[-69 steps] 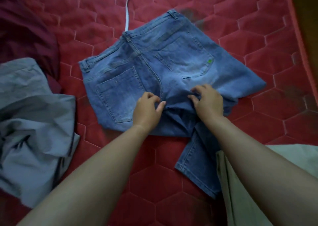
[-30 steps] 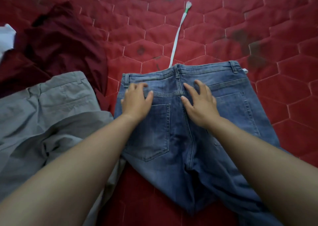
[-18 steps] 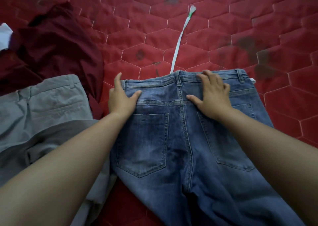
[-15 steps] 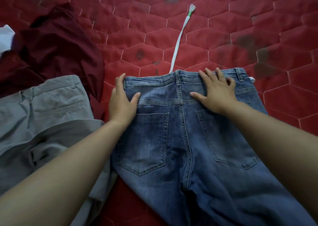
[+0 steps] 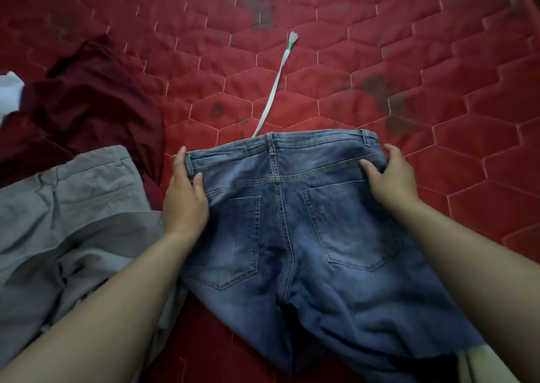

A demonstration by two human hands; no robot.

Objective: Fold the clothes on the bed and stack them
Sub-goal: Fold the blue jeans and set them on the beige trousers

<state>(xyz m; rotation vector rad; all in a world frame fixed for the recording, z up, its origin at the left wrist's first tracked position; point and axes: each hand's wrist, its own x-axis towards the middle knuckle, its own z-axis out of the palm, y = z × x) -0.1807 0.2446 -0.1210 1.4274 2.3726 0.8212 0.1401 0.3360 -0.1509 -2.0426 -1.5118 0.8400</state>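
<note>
Jeans (image 5: 280,222) lie back-side up on the bed (image 5: 380,47). Left hand (image 5: 184,201) grips the waistband's left corner and right hand (image 5: 391,178) grips its right corner. Grey trousers (image 5: 73,207) lie just beside the jeans.

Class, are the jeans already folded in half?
No, the jeans lie spread open, both back pockets showing, left hand and right hand at the waistband ends.

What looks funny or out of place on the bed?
A white cord with a green-banded tip pokes out from behind the jeans and lies loose on the red quilt. Dark blotches mark the quilt, like stains.
</note>
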